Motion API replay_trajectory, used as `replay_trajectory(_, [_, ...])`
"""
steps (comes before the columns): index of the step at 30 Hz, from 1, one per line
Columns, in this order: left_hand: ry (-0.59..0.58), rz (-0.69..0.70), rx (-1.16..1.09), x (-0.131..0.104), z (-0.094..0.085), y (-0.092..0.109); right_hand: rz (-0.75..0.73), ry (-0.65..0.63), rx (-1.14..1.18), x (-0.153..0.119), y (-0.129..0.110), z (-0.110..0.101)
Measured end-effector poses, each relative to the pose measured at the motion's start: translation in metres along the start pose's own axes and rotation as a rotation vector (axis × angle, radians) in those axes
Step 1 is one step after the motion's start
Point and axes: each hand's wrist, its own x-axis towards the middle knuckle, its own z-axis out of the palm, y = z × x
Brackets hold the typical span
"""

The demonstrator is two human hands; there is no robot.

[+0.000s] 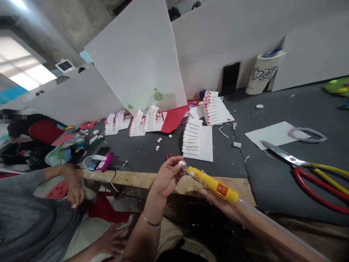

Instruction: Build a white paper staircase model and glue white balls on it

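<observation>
We have the small white piece (181, 164) up off the table, just in front of the table's bare wooden edge (131, 179), pinched between the thumb and fingertips of our left hand (167, 176). Our right hand (214, 198) supports the yellow pen-style glue gun (214, 183) from below, its fingers mostly hidden, and its metal tip reaches the piece, so the piece sits between our left fingertips and the tool. Just beyond our left hand, a fan of white sticks (191, 137) lies on a white card (206, 143); behind it are red-tipped sticks (211, 109) and, farther left, more tipped rows (136, 123) beside a red sheet (174, 119). A tall white panel (141, 51) blocks our view behind those rows. To our right, large scissors (293, 159) with red and yellow handles overlap a white paper (269, 134); a phone (230, 78) and a printed cup (264, 72) stand at the back. On our left sits a person in a gray shirt (29, 207), hands apart from ours.
</observation>
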Motion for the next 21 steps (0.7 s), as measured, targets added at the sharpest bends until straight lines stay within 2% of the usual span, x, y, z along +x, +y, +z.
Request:
replay_trajectory(3, [-0.003,0.017,-0.021,-0.001,0.001,0.002,-0.028,-0.064,0.019,0.0,0.004,0.001])
replay_trajectory(9, [-0.014,-0.01,0.01,-0.004,0.001,0.003,0.0,-0.055,0.079,0.0,0.015,0.006])
replay_trajectory(15, [-0.01,-0.008,-0.004,-0.003,-0.001,0.002,0.027,-0.026,-0.006,0.0,0.006,0.003])
replay_trajectory(21, [-0.008,-0.007,-0.006,-0.004,0.001,0.003,0.005,-0.014,0.034,0.0,0.008,0.005])
